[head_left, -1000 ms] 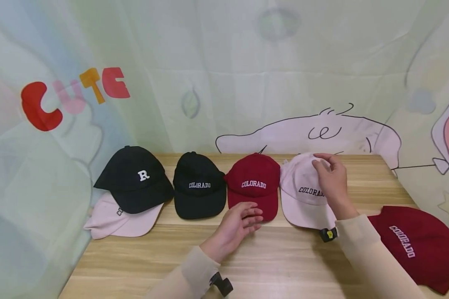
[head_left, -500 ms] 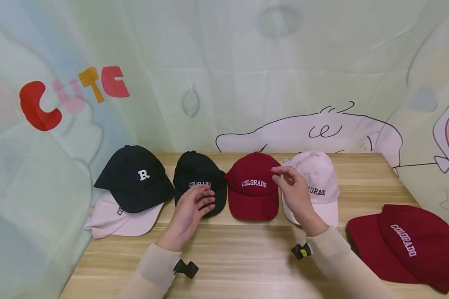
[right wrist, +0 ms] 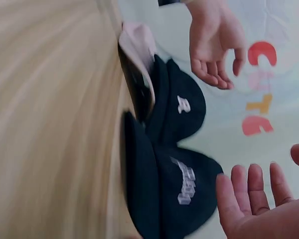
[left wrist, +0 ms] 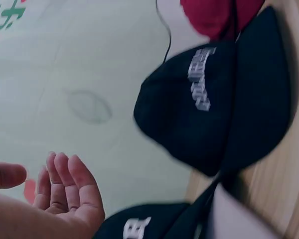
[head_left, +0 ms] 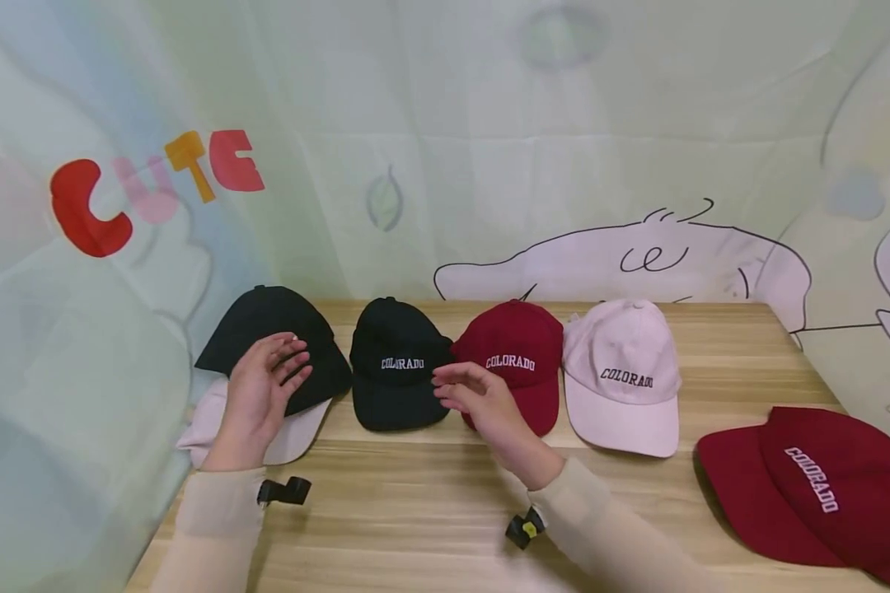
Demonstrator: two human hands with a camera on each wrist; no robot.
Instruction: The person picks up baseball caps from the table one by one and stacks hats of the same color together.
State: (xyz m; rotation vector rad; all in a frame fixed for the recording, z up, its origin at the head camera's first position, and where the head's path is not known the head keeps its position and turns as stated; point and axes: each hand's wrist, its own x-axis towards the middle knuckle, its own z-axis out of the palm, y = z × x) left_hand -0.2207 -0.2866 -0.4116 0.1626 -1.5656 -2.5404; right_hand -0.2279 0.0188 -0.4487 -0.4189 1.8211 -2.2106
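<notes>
My left hand [head_left: 255,403] hovers in front of a black cap [head_left: 274,309], whose white R [right wrist: 184,104] shows in the right wrist view. Under that cap lies a pale pink cap [head_left: 304,432], partly hidden. Nothing is in the left hand; its fingers are loosely bent. My right hand [head_left: 497,416], also holding nothing, is over the front of a red COLORADO cap [head_left: 519,325], fingertips toward a black COLORADO cap [head_left: 396,403]. To the right of these sits a second pale pink COLORADO cap [head_left: 623,350].
Another red COLORADO cap [head_left: 845,486] lies turned sideways at the table's right front. The wooden table [head_left: 415,511] ends at a printed cloth backdrop [head_left: 415,123] behind and at both sides. Small black cameras [head_left: 285,492] sit on both wrists.
Both hands have swept left: the left from before the red cap to the R cap, the right from the pink cap to the red one. The caps have stayed in place.
</notes>
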